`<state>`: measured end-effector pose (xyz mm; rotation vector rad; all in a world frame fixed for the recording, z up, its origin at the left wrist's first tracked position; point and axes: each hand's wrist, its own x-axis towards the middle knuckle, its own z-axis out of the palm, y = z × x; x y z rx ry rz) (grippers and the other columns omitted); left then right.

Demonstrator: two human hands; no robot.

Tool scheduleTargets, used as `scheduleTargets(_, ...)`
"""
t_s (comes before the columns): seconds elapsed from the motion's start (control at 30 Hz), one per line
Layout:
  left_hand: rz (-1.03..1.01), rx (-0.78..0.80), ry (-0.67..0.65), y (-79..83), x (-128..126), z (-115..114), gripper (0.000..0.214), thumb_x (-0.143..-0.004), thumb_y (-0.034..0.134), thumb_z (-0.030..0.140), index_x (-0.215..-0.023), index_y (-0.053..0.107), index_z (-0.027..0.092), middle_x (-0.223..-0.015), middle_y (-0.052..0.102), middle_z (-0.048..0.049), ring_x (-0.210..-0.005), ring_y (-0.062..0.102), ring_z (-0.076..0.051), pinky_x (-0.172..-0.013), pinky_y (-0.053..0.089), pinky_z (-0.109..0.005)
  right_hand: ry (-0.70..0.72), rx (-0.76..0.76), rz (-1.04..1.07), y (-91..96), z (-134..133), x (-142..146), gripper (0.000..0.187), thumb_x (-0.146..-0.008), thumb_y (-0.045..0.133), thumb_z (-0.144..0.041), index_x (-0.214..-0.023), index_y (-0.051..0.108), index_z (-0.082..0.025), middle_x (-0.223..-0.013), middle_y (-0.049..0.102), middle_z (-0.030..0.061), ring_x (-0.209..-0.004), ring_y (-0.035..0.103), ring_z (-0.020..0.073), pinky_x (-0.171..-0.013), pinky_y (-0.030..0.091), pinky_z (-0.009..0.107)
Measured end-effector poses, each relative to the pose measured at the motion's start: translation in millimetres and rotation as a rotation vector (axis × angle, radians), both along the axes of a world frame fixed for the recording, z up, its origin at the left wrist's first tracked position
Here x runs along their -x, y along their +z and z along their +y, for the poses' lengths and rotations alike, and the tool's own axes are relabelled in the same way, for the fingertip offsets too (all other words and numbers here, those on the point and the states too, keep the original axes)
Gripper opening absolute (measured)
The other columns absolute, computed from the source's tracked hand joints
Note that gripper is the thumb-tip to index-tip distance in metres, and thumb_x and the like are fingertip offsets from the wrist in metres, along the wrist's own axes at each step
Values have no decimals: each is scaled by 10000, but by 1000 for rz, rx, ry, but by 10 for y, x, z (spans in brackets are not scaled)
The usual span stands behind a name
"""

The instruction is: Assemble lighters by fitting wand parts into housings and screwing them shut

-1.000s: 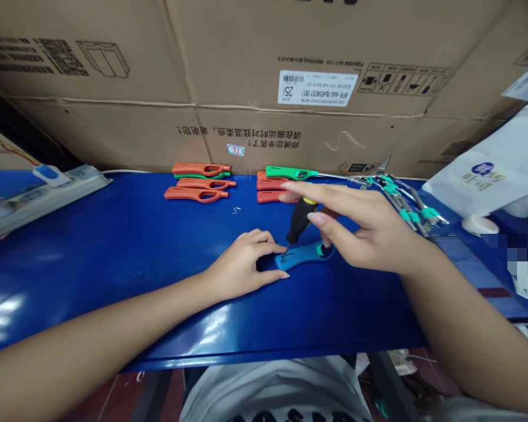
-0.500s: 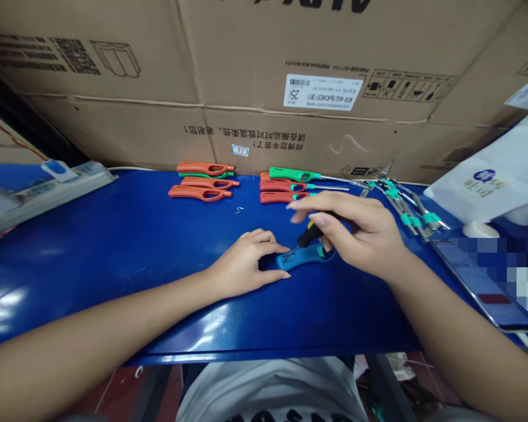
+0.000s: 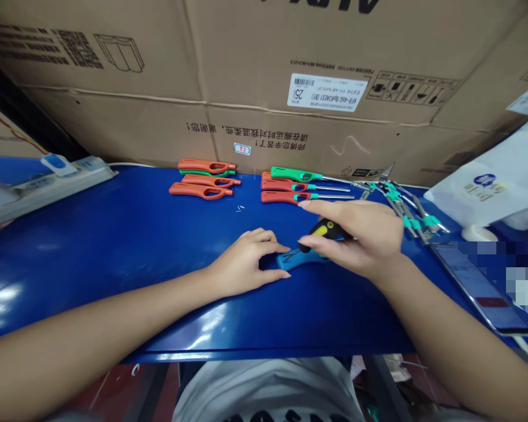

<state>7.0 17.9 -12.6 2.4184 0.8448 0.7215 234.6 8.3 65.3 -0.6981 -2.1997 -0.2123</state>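
A blue gas lighter [image 3: 305, 261] lies flat on the table, its right part hidden beneath my right hand. My left hand [image 3: 249, 261] grips its left end between thumb and forefinger. Closed around a black and yellow screwdriver [image 3: 324, 229], my right hand [image 3: 372, 237] hovers above the lighter. The screwdriver's shaft slants down to the left, with its tip at the lighter's left end; whether it sits in a screw I cannot tell. A few small screws [image 3: 240, 208] lie on the table beyond my left hand.
Orange lighter casings [image 3: 189, 189] lie stacked at the back, left of red and green lighters [image 3: 277, 197] with metal tubes. Several loose lighter nozzles [image 3: 407, 214] lie to the right, near a phone [image 3: 479, 287]. A power strip [image 3: 79, 179] is at left; a cardboard box [image 3: 237, 70] stands behind.
My right hand has shifted its grip on the screwdriver: the thumb and fingers have turned, and more of the yellow and black handle shows. My left hand and the lighter stay put.
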Motion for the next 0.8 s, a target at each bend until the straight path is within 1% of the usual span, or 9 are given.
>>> scheduleTargets(0.13,1,12,-10,-3,2,4,384,-838,797,411,-1153,721,205,-997,667,-55,-959,621,-234,-906,482,-399,143,322,-1,-13,-47,26,545,-1060,359,-282,-1597,293,-214,-1385,656,106,-964,741,178,-757,606,299)
scheduleTargets(0.2,4,8,-8,-9,2,4,387,-840,795,416,-1160,721,212,-1018,674,-60,-981,625,-242,-913,480,-404,131,315,45,-10,-71,51,492,-1036,463,-282,-1526,434,-253,-1276,721,66,-892,742,167,-712,599,277)
scheduleTargets(0.33,5,-3,-2,-7,0,0,405,-833,803,413,-1174,717,212,-1059,688,-66,-1006,631,-249,-938,472,-411,-67,-43,100,-36,-71,79,390,-903,728,-346,-1285,672,-288,-953,800,26,-684,711,166,-689,574,277)
scheduleTargets(0.4,-2,5,-8,0,-2,-1,400,-835,802,409,-1169,719,205,-1035,685,-62,-992,632,-243,-930,476,-402,-43,14,97,-57,-60,81,449,-965,637,-331,-1408,585,-280,-1065,790,53,-696,709,164,-680,574,287)
scheduleTargets(0.47,-2,18,-13,2,-3,0,396,-839,797,412,-1163,723,197,-1006,679,-58,-971,630,-236,-915,482,-395,63,227,118,-74,-51,85,497,-1032,477,-269,-1528,440,-268,-1222,741,79,-728,712,152,-660,580,286)
scheduleTargets(0.53,-2,17,-9,-4,-2,1,398,-835,800,417,-1159,725,199,-1006,678,-59,-968,629,-235,-915,482,-396,135,357,161,-81,-47,95,475,-1034,461,-245,-1509,459,-255,-1199,740,76,-723,707,139,-631,578,269)
scheduleTargets(0.63,-4,-9,1,-18,3,1,401,-827,807,421,-1159,723,211,-1030,681,-61,-981,628,-240,-935,476,-403,48,145,185,-80,-52,109,323,-936,682,-297,-1255,670,-243,-959,775,34,-694,699,142,-632,569,248)
scheduleTargets(0.7,-1,-18,2,-17,6,1,404,-826,807,423,-1160,723,211,-1013,677,-58,-963,625,-236,-927,477,-399,-24,8,135,-75,-59,111,334,-920,710,-335,-1236,678,-234,-948,780,44,-717,707,154,-688,580,261)
scheduleTargets(0.8,8,-3,-3,-5,5,0,406,-832,800,426,-1158,725,196,-985,667,-53,-939,620,-228,-910,482,-392,35,210,110,-72,-61,109,444,-1047,473,-311,-1484,488,-235,-1165,744,89,-787,718,155,-728,597,289)
